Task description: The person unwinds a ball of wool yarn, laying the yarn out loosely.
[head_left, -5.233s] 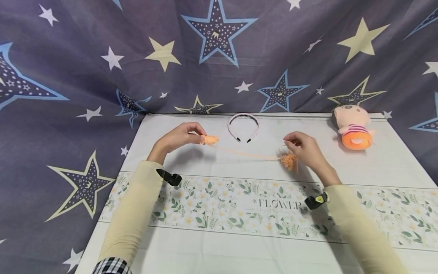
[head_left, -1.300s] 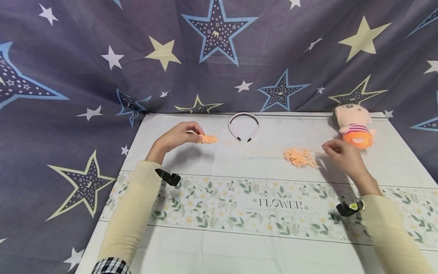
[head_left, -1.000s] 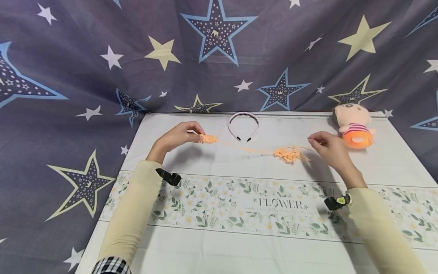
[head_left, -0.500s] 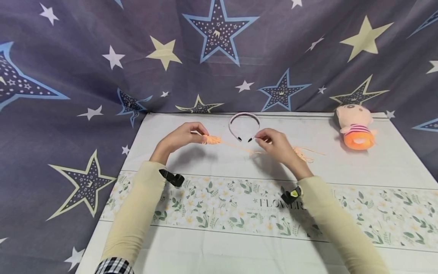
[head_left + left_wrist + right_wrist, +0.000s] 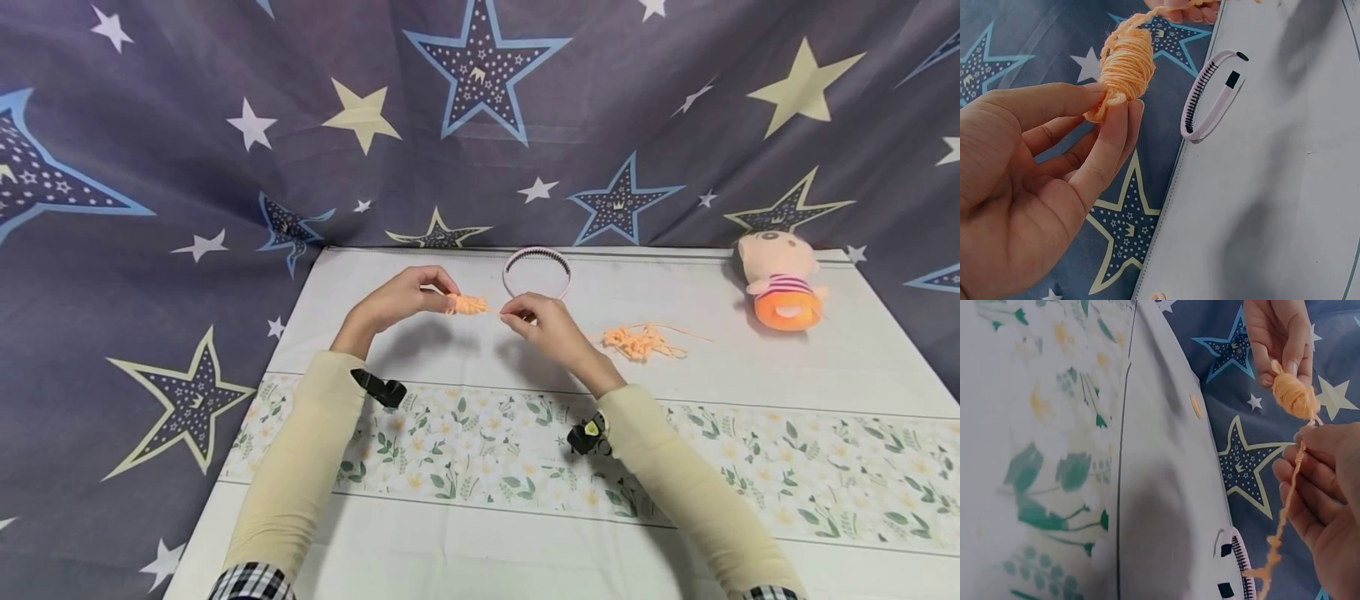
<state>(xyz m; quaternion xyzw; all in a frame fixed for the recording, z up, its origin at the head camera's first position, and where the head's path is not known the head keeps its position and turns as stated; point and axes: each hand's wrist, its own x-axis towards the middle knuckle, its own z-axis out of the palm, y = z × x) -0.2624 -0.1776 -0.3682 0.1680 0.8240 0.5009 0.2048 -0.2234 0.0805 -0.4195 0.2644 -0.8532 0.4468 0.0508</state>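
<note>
My left hand (image 5: pixel 408 293) holds a small wound bundle of orange yarn (image 5: pixel 1127 62) by one end, between thumb and fingertips, above the table. Close to its other end is my right hand (image 5: pixel 551 332), its thumb and forefinger pinching the yarn strand (image 5: pixel 1285 515) that leaves the bundle. That strand runs on past the right hand in the right wrist view. To the right on the table lies a loose, tangled heap of the same yarn (image 5: pixel 636 342), with a thin tail pointing right.
A pale pink headband (image 5: pixel 505 279) with black teeth lies behind the right hand, partly covered by it. At the back right lies a plush doll (image 5: pixel 783 279) with a striped top and orange bottom. A star-patterned curtain (image 5: pixel 300 50) hangs behind the white, flower-banded tablecloth (image 5: pixel 465 521).
My right hand drew a strand out to the right beyond the yarn heap, let that end go, and came back left to the bundle. The left hand has stayed nearly in place.
</note>
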